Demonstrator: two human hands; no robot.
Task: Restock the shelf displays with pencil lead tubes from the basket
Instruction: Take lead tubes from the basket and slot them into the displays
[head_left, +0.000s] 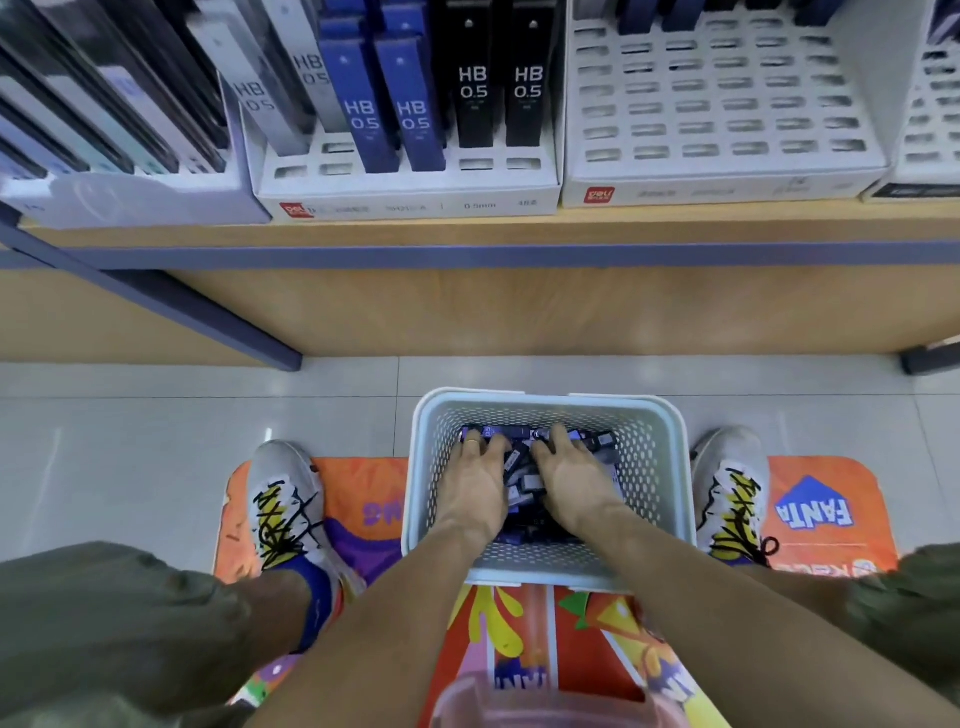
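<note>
Both hands down in the white perforated basket (670, 467) at six o'clock; left hand (475, 480) and right hand (569, 480) spread flat, grasping nothing, pressing on the pencil lead tubes (522, 486).

An orange mat (826, 499) printed with "FANTA" lies on the pale tiled floor (130, 436). Two grey shoes with yellow patches and black laces stand on the mat: one (288, 506) at its left end, the other (730, 493) towards its right end, well apart. A blue sock (317, 587) rises from the shoe at the mat's left end. Olive shorts (104, 623) cover the knees, nearer the viewer than the mat. A blurred pink object (540, 701) overlaps the mat's near edge.
</note>
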